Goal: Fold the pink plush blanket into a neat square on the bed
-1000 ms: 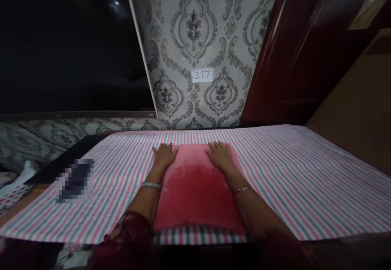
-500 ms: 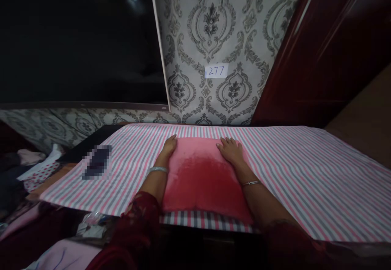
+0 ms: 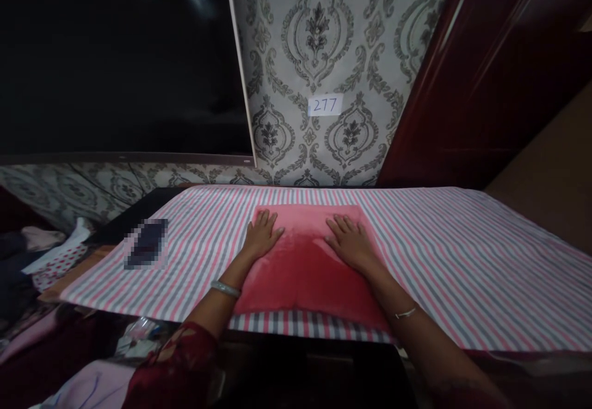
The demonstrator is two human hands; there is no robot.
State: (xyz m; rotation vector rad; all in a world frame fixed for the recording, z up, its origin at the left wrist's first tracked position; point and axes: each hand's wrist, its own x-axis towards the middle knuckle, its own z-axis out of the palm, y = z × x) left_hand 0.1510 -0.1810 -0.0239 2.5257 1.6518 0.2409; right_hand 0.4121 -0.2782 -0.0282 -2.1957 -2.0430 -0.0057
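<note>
A red and pink piece of fabric (image 3: pixel 305 279), folded into a rough rectangle, lies on a striped cloth (image 3: pixel 462 261) over the table. Its far part looks lighter pink, the near part deeper red. On its upper left area rests my left hand (image 3: pixel 263 235), palm down with fingers spread. Opposite it, my right hand (image 3: pixel 349 241) lies flat on the upper right area, fingers also apart. Both hands touch the fabric from above and grip nothing.
To the left on the striped cloth is a blurred dark rectangular thing (image 3: pixel 147 243). A big dark screen (image 3: pixel 124 63) stands behind, next to patterned wallpaper with a paper label (image 3: pixel 325 105). Clothes (image 3: pixel 60 261) are heaped at the far left.
My left hand has moved from the fabric's left edge onto its top, fingers now spread. My right hand has slid slightly toward me. The fabric's near part looks spread a little wider.
</note>
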